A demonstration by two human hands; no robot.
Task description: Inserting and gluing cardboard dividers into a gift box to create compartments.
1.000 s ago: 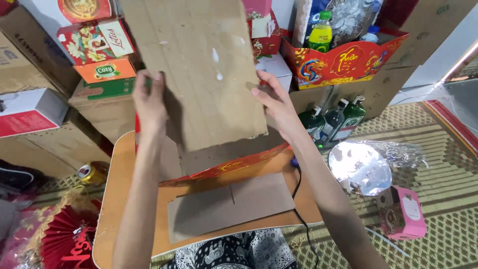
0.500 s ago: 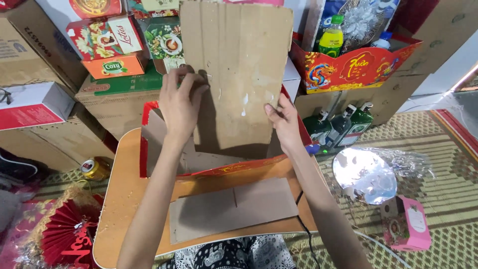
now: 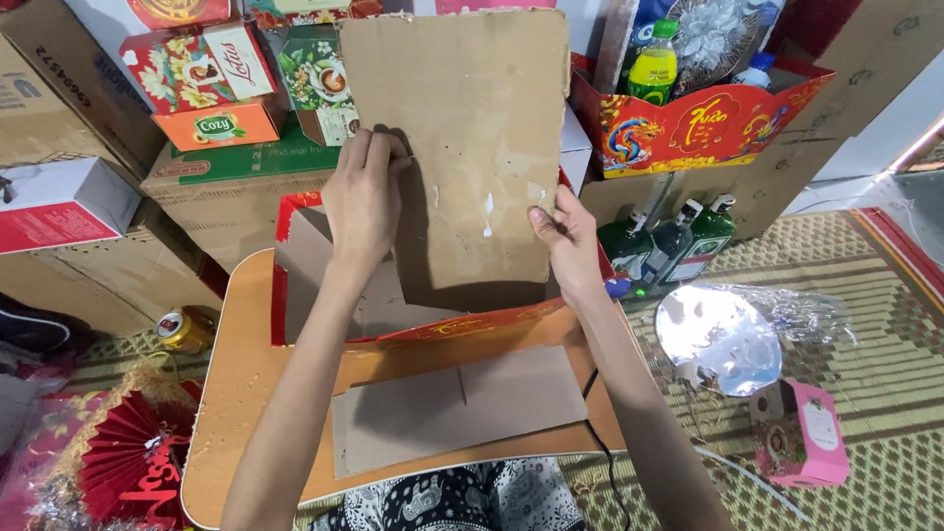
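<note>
Both hands [image 3: 366, 192] [image 3: 568, 236] upright, apparently gripping the cardboard sheet [image 3: 462, 128].

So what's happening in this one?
A person holds a large brown cardboard sheet upright with both hands, the left hand flat on its face near the left edge and the right hand pinching its lower right edge. Its bottom sits inside a red open box on a low wooden table. Another cardboard piece lies flat in front.
</note>
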